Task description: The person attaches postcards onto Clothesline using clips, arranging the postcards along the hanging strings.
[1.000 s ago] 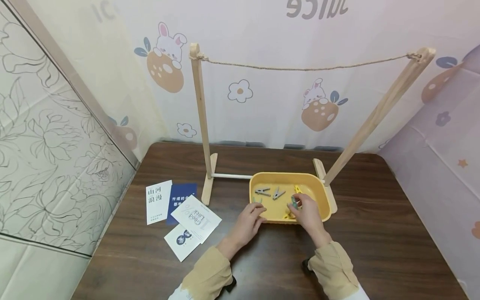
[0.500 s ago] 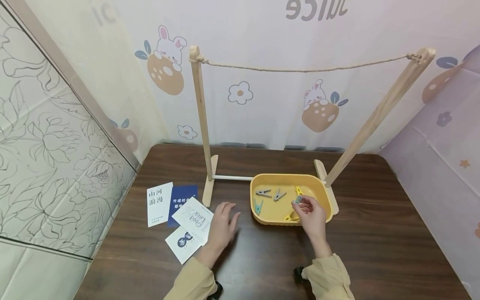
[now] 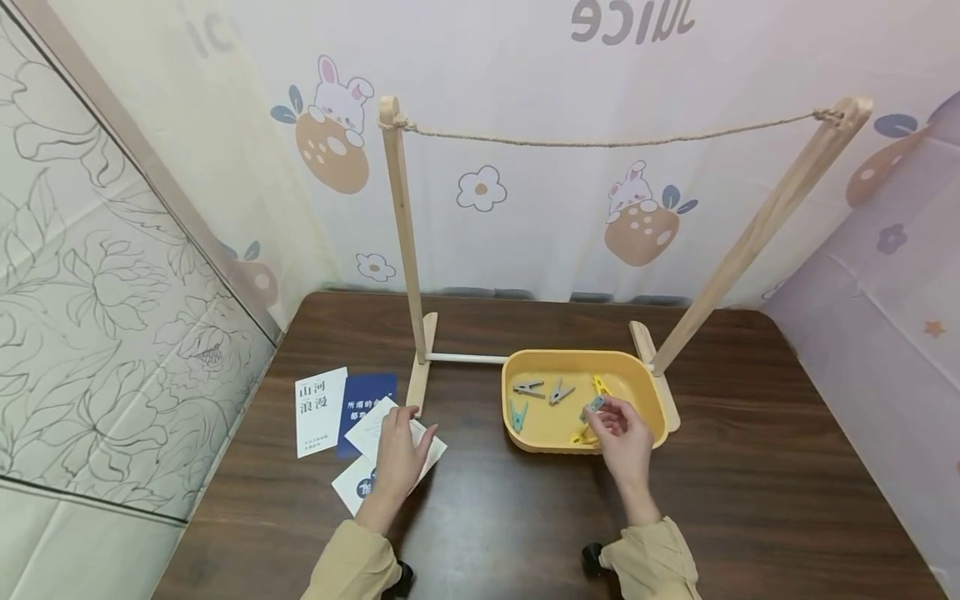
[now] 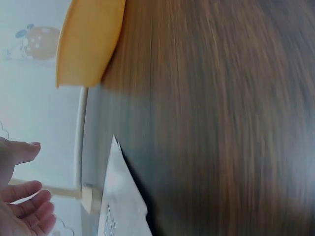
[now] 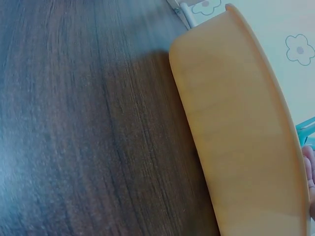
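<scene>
My right hand pinches a teal clothespin over the right part of a yellow plastic tub. In the right wrist view only the edge of that hand and part of the clothespin show past the tub's rim. My left hand hovers over the white "Good Luck" card, hiding much of it, with thumb and fingers apart. The left wrist view has this hand holding nothing, beside a white card. Beneath lies another white card, partly covered.
Two grey clothespins, a teal one and yellow ones lie in the tub. A wooden stand carries a rope across its posts. Left of my hand are a white card and a blue card.
My left hand has left the tub's left edge and moved left over the cards. My right hand has lifted the teal clothespin slightly and turned, still holding it over the tub.
</scene>
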The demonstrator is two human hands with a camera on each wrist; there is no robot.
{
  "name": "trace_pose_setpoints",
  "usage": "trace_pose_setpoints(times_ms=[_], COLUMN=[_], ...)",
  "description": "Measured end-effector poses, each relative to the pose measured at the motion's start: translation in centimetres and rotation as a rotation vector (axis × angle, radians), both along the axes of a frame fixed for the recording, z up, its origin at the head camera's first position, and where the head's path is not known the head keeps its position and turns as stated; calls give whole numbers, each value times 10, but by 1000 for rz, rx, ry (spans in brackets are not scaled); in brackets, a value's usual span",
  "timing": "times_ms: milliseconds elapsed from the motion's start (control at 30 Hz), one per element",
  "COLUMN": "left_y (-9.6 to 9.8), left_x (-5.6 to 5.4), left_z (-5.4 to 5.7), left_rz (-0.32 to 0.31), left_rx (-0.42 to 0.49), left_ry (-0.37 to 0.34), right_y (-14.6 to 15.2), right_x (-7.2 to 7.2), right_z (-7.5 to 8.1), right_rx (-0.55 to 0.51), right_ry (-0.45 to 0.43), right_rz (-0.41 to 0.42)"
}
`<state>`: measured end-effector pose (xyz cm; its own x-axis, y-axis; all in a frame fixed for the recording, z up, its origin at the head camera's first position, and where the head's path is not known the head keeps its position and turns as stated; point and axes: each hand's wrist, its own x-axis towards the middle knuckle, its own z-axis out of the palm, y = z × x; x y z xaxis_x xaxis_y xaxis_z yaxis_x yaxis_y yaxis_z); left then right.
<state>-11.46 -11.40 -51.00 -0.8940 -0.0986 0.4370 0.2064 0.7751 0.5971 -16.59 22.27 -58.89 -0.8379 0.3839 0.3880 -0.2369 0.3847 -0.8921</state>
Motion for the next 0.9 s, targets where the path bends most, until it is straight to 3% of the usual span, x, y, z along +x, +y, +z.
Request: trace_pose_setpoints(times_ms=[267,500,900], left_y=[-33,-61,-85], left_x=[0,0,-1], left_z=[-2,-2,-1], left_rz=[33,92,151], left_rx=[-64,-109,-167], left_ry=[-162,-298,-447], right_y=[-2,-3,-3], right_x=[5,6,7], right_z=[4,7,8], right_rx=[28,-8,-28], right_ry=[10,0,0], right_rz=[-17,-4,-15])
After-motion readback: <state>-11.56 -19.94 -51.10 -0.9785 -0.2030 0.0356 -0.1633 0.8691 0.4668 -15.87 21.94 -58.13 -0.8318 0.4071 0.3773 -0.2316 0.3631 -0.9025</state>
